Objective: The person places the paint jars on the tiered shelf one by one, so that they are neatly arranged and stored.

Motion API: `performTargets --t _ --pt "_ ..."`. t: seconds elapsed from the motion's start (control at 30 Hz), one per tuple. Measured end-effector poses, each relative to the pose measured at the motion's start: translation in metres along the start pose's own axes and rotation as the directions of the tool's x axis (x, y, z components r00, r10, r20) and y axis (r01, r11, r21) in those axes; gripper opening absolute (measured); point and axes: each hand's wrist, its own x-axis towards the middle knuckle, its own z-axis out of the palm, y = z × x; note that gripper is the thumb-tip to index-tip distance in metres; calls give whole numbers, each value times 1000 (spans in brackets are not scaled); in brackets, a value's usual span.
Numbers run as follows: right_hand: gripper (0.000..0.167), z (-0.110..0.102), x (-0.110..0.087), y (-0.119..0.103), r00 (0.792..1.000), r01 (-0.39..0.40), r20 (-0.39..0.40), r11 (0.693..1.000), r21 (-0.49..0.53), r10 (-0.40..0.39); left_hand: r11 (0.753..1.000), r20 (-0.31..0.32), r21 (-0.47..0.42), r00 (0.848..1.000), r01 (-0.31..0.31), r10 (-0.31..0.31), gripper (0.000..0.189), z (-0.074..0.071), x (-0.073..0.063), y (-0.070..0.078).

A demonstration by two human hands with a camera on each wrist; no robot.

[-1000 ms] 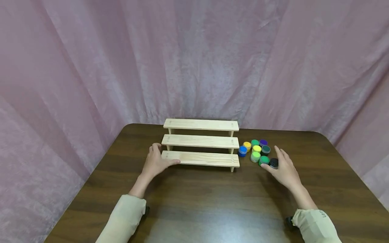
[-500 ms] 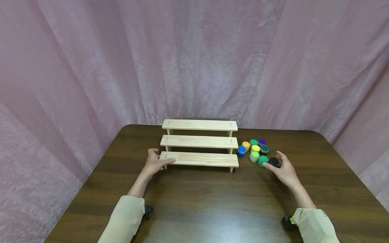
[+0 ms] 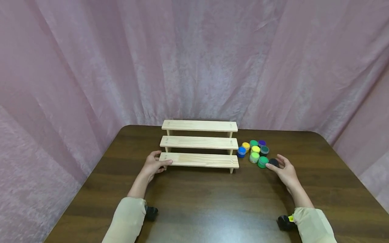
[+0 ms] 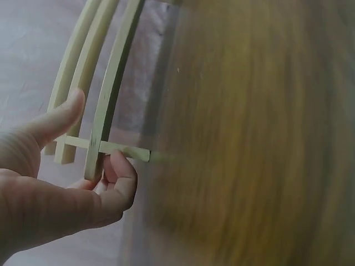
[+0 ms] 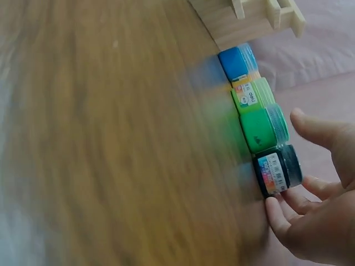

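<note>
A three-tier wooden display stand (image 3: 199, 142) stands near the back of the table. My left hand (image 3: 153, 165) grips the left end of its lowest board; the thumb lies over the top and the fingers curl underneath, beside the stand's leg (image 4: 125, 149). To the stand's right, my right hand (image 3: 285, 172) is around a black paint jar (image 5: 277, 170). Its lower fingers are right at the jar's side, while the thumb (image 5: 310, 126) is spread away from the lid. Touching the black jar is a green paint jar (image 5: 263, 130).
More paint jars cluster between stand and right hand: a blue one (image 3: 241, 152), an orange one (image 3: 245, 146), a light green one (image 3: 254, 157), a dark teal one (image 3: 264, 151) and a purple one (image 3: 261, 143). A pink curtain (image 3: 194, 60) hangs behind the wooden table (image 3: 194, 202).
The left hand has closed its fingers under the lowest board's left end. The right hand has drawn in around the black paint jar, its thumb moving from the green jar towards the black one.
</note>
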Motion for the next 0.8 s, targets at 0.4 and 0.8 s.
performTargets --t 0.4,0.8 --pt "68 5 10 7 996 -63 -57 998 8 64 993 -2 -120 1000 22 -23 80 -3 -3 -5" --pt "61 12 3 12 986 -41 -162 999 5 41 994 -24 -112 1000 -1 -2 74 1 -3 -4"
